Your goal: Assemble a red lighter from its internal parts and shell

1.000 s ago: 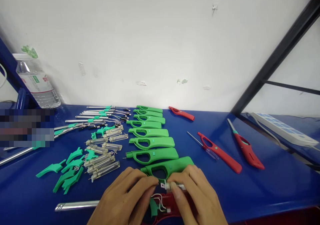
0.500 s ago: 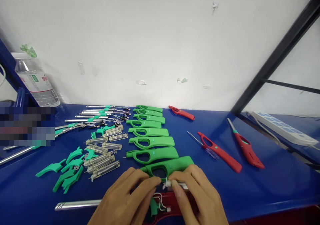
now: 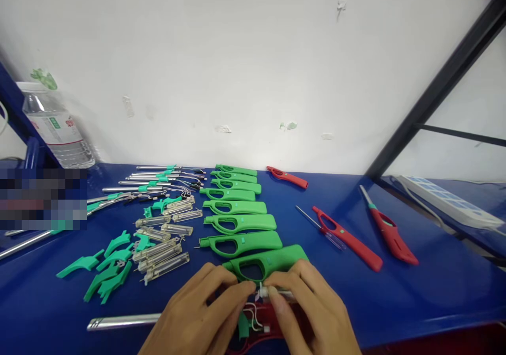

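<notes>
My right hand (image 3: 312, 307) pinches a clear fuel tank (image 3: 286, 294) with a white valve end, between thumb and fingers. The tank lies roughly level, its valve pointing left. My left hand (image 3: 205, 305) is closed, fingertips pressed together right beside that valve; whatever they grip is hidden. Beneath both hands is a red lighter half-shell (image 3: 272, 318), partly covered, with a green trigger (image 3: 243, 326) and white wires in it. A silver lighter tube (image 3: 122, 322) sticks out leftward from under my left hand. Just beyond my fingertips lies a green lighter shell (image 3: 284, 259).
Several green shells (image 3: 241, 223) form a column behind. To the left are loose green triggers (image 3: 105, 281), clear tanks (image 3: 168, 268) and metal tubes with wires (image 3: 138, 189). Red lighters (image 3: 391, 236) lie at right, near a power strip (image 3: 454, 202). A bottle (image 3: 59, 134) stands far left.
The valve end of the tank has shifted very slightly left and down, toward my left fingertips. Both hands otherwise keep nearly the same pose.
</notes>
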The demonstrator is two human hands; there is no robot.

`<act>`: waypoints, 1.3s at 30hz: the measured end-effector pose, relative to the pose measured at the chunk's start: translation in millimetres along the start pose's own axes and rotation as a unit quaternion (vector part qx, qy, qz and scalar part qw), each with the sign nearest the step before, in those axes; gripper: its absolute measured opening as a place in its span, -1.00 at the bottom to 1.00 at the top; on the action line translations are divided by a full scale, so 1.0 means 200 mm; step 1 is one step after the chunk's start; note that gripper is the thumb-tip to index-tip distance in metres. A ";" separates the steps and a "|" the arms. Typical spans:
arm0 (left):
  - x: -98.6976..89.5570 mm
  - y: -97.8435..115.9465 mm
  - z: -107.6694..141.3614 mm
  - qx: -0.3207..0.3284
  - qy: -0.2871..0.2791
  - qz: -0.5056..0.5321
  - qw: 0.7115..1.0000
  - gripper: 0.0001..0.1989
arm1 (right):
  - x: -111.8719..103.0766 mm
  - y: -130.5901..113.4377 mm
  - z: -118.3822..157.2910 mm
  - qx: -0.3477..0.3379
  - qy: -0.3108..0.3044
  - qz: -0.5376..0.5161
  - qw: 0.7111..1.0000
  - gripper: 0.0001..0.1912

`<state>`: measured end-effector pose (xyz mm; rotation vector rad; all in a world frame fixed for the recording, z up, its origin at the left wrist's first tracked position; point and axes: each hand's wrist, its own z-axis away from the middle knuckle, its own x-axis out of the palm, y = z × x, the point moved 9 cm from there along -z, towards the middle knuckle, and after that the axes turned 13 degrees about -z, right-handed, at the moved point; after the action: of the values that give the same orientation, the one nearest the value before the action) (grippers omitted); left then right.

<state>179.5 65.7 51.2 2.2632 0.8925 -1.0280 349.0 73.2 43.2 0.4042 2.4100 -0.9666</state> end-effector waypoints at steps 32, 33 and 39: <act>-0.03 0.02 -0.03 0.010 0.037 -0.016 0.999 -0.75 | -0.01 -0.04 0.00 -0.037 -0.013 -0.022 0.999 -0.86; -0.05 0.03 -0.04 0.007 0.051 -0.023 0.998 -0.77 | -0.01 -0.04 0.00 -0.039 -0.010 -0.021 0.999 -0.85; -0.07 0.04 -0.10 -0.002 0.073 -0.041 0.996 -0.73 | -0.02 -0.05 0.00 -0.052 0.006 -0.025 0.998 -0.83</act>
<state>186.9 69.1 76.3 2.3387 1.0560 -0.9024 348.1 66.5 50.8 0.3135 2.4802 -0.8576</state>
